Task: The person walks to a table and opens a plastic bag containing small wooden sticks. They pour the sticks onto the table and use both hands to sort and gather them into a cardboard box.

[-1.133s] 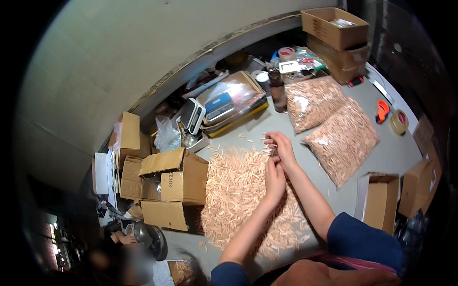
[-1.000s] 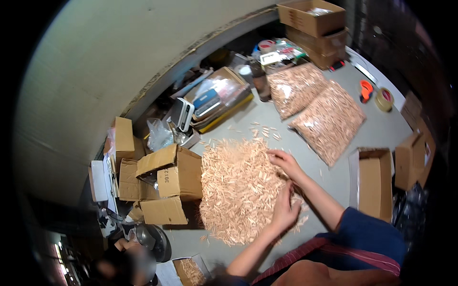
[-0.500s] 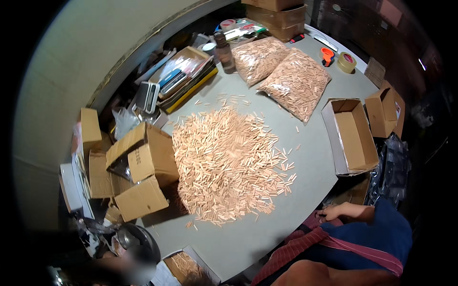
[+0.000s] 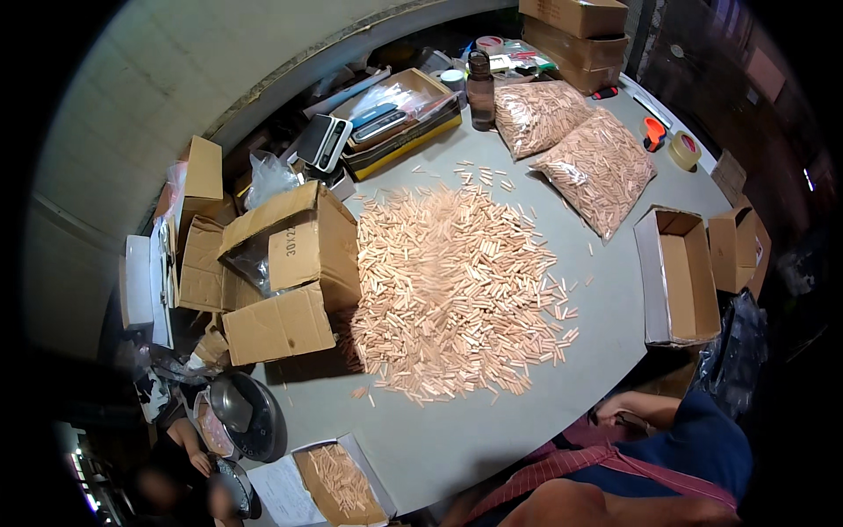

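A wide heap of short wooden dowels [image 4: 457, 290] covers the middle of the grey table [image 4: 421, 443]. My right hand [image 4: 615, 408] is low at the table's right front edge, by the pink striped apron [image 4: 536, 474]. Its fingers are small, dark and partly hidden, and I cannot tell if they hold anything. It is apart from the dowels. Bare skin of my left arm shows at the lower edge, but the left hand is out of view. An open cardboard box [image 4: 294, 246] lies against the heap's left side.
Two clear bags of dowels [image 4: 601, 167] lie at the back beside a dark bottle [image 4: 480, 92]. An open box [image 4: 654, 272] stands right. Near the front are a box of dowels [image 4: 338, 479] and a black round scale [image 4: 263, 426]. Another person's hand [image 4: 201, 464] is lower left.
My view has shifted, so the table's things sit farther right. More of the front dowel box and the other person's hand now show. The heap looks unchanged.
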{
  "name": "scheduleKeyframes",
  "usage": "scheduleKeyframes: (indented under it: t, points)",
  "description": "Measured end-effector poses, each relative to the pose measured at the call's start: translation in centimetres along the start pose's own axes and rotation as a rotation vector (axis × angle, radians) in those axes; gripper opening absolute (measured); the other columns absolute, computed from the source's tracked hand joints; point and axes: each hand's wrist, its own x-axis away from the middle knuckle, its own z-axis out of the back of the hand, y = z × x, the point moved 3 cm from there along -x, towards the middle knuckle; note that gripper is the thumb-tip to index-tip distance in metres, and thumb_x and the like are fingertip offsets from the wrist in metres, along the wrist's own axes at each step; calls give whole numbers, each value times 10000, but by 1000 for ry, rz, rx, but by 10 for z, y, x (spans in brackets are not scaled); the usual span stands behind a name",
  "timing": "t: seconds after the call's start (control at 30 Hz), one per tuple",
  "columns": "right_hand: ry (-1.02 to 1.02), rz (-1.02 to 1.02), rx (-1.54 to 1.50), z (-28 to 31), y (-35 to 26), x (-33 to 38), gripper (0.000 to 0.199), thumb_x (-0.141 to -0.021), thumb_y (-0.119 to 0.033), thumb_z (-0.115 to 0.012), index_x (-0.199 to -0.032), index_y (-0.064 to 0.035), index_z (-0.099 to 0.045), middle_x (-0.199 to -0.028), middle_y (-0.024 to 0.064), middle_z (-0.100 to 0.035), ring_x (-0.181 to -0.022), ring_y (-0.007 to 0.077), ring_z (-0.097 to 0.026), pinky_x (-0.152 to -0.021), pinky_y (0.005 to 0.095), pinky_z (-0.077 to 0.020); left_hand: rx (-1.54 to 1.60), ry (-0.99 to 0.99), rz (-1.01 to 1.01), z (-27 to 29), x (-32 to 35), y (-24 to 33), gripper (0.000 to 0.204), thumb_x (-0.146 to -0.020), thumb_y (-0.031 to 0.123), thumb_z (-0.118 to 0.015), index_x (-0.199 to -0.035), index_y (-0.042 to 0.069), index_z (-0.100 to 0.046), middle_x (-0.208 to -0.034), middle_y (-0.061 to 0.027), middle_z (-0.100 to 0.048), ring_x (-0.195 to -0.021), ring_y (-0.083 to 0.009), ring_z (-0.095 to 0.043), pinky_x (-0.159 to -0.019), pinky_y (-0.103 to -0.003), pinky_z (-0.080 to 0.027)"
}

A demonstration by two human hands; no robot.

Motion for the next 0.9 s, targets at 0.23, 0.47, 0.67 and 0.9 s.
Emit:
scheduleKeyframes:
  t: [0.23, 0.47, 0.67, 0.9]
  points:
    - [-169, -22, -44, -42, -2, -6, 208, -934, -37, -642, -1141, -23, -651, -1001, -12, -716, -796, 69, -669, -636, 196, -500, 8, -12, 32, -16, -6, -8, 558, -970, 343, -681, -1279, -120, -636, -1191, -292, -706, -1165, -326, -694, -990, -423, -529]
    - [-51, -139, 16, -43, -20, -18, 460, -771, -26, -680, -1228, 20, -652, -1106, 33, -733, -1045, 148, -648, -926, 304, -477, 62, -35, 62, -40, -12, -33, 562, -966, 351, -683, -1268, -121, -642, -1184, -294, -708, -1162, -327, -697, -987, -424, -531]
    - [79, -53, -23, 11, 30, -5, 401, -797, -41, -665, -1198, -28, -660, -1024, -31, -693, -891, 96, -623, -780, 259, -474, 100, -27, 100, -65, -18, -42, 566, -963, 359, -684, -1258, -122, -647, -1179, -296, -710, -1159, -328, -698, -984, -425, -532]
    - [59, -29, 88, 65, 42, 30, 359, -888, -77, -622, -1243, -37, -643, -1086, -22, -699, -955, 92, -651, -826, 253, -515, 114, 5, 135, -103, -17, -33, 571, -959, 368, -686, -1247, -124, -652, -1172, -298, -712, -1156, -329, -701, -980, -427, -534]
